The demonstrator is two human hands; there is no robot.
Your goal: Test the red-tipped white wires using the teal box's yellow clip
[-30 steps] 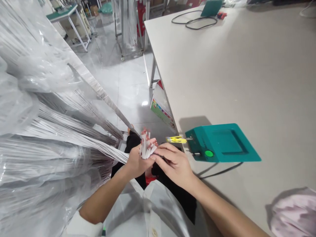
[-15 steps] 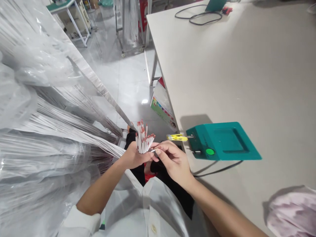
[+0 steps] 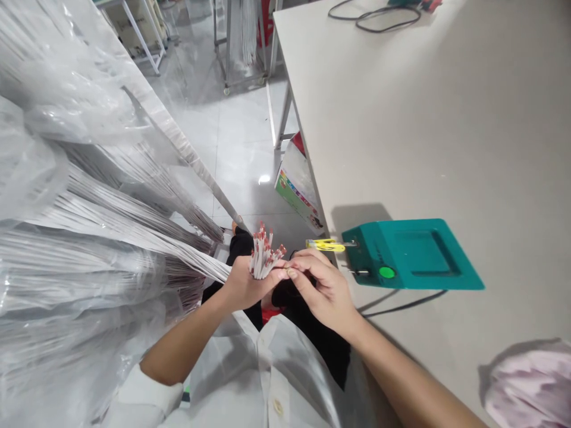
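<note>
While left grip [image 3: 243, 284] held gathered red-tipped wires [image 3: 263, 257], right grip [image 3: 325, 291] pinched apparently one strand [image 3: 288, 268] alongside; bundles [image 3: 178, 205] leftward lay unheld.

The left hand [image 3: 243, 285] held red-tipped wires [image 3: 264, 258]. The right hand [image 3: 325, 292] pinched a thin piece [image 3: 288, 268], too small to identify, beside the left. A green device [image 3: 422, 229] sat on the table [image 3: 401, 131], right of both hands; bundles [image 3: 111, 264] lay left.

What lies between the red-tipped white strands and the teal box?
In the head view, the right hand and, just above it in the picture, a yellow clip, sticking out from the teal box toward the strands.
</note>
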